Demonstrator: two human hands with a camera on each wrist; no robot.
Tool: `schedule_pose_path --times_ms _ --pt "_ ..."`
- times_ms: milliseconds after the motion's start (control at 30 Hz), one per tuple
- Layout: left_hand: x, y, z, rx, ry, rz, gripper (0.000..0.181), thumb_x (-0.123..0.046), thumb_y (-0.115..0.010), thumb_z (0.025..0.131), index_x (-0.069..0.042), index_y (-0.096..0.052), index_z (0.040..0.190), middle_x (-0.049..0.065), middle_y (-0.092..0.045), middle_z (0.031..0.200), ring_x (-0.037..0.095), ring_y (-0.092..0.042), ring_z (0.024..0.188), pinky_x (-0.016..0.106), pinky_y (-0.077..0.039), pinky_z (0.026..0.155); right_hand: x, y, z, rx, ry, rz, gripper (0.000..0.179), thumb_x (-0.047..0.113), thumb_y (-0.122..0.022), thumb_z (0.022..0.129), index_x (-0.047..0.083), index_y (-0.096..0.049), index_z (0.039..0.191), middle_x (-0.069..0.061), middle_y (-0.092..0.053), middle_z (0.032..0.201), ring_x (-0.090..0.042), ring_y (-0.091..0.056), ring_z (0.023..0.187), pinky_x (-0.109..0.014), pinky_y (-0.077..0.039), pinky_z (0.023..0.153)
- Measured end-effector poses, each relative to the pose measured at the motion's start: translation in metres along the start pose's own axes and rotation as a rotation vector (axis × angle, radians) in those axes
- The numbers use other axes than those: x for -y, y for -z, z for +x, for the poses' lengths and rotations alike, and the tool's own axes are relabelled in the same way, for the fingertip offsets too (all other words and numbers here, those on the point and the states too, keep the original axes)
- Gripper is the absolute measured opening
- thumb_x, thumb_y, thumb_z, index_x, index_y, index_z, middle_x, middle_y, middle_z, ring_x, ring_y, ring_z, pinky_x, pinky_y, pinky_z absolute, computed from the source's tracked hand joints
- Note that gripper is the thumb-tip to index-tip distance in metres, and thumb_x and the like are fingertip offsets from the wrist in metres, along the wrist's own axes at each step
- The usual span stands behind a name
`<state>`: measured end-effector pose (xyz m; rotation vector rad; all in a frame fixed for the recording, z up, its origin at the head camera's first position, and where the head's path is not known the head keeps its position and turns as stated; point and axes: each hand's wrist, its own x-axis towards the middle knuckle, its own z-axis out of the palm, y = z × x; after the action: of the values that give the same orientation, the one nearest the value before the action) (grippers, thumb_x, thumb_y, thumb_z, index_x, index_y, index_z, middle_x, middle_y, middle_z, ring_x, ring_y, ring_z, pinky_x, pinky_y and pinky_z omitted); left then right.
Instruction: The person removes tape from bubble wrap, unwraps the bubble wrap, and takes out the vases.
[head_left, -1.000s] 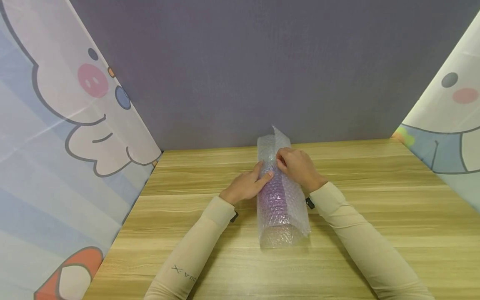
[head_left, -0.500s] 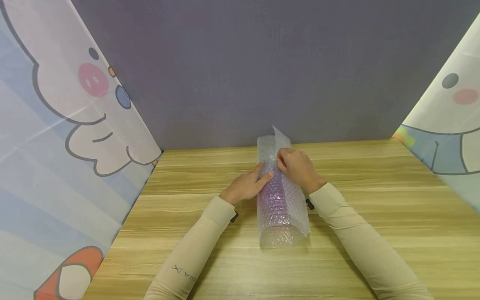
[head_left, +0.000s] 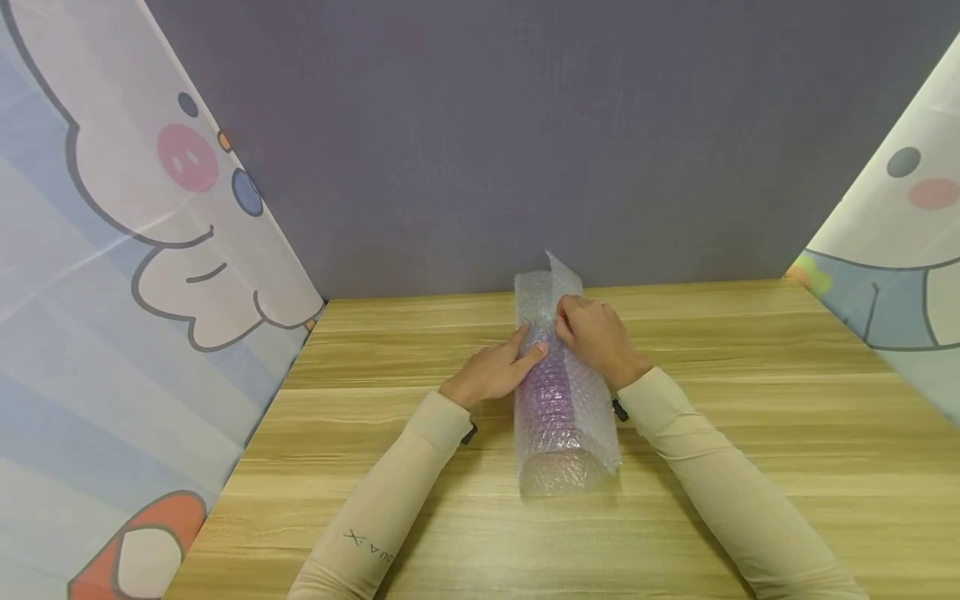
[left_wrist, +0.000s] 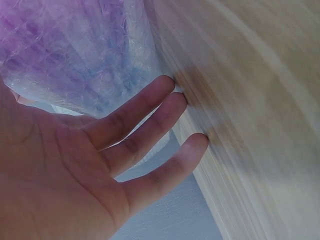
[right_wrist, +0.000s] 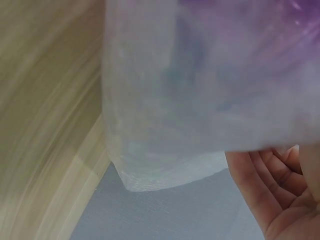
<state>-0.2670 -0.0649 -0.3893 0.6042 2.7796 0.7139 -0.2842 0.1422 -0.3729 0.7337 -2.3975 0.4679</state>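
Away from us ran the purple tubular bundle (head_left: pixel 546 396); right of it our right hand (head_left: pixel 597 337) pinched clear bubble wrap (head_left: pixel 592 408), left hand (head_left: pixel 491 371) opposite, fingers apart!

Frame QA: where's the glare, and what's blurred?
Head: glints on the bubble wrap, pale sheen on the near part of the table; left wrist: table soft and streaky, left hand clearer; right wrist: bubble wrap blurred, right hand clearer.

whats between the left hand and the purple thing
Bubble wrap: in the head view, the left hand rests on this clear layer, and the purple thing shows through from inside it.
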Motion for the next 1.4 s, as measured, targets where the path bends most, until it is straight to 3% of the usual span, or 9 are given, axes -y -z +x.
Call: schedule_pose_path --times_ms 300,1167,1400 --pt "-0.0008 0.0010 0.0001 0.014 -0.008 -0.003 0.091 -0.078 -0.014 0.098 -0.018 -0.009 0.166 0.013 -0.055 0.152 0.036 -0.055 0.138 0.052 -0.044 0.115 -0.0006 -0.0023 -0.0020 -0.039 0.001 -0.007 0.008 0.001 -0.060 0.091 0.000 -0.060 0.083 -0.011 -0.061 0.069 -0.020 -0.054 0.055 -0.038 -0.050 0.049" --pt "0.0002 0.0012 0.0004 0.012 -0.013 -0.016 0.092 -0.079 -0.015 0.098 -0.017 -0.009 0.166 0.015 -0.045 0.159 0.038 -0.049 0.143 0.052 -0.041 0.117 -0.0022 -0.0046 -0.0026 -0.072 -0.067 0.034 0.007 0.002 -0.062 0.090 0.000 -0.062 0.083 -0.010 -0.062 0.069 -0.020 -0.056 0.054 -0.037 -0.050 0.048" --pt "0.0002 0.0019 -0.0010 0.009 -0.008 -0.009 0.090 -0.078 -0.016 0.099 -0.018 -0.009 0.166 0.015 -0.049 0.156 0.037 -0.050 0.142 0.052 -0.041 0.117 -0.0022 -0.0042 -0.0015 -0.058 -0.087 0.048 0.006 0.003 -0.063 0.089 0.001 -0.063 0.083 -0.010 -0.062 0.069 -0.020 -0.055 0.055 -0.036 -0.049 0.049"
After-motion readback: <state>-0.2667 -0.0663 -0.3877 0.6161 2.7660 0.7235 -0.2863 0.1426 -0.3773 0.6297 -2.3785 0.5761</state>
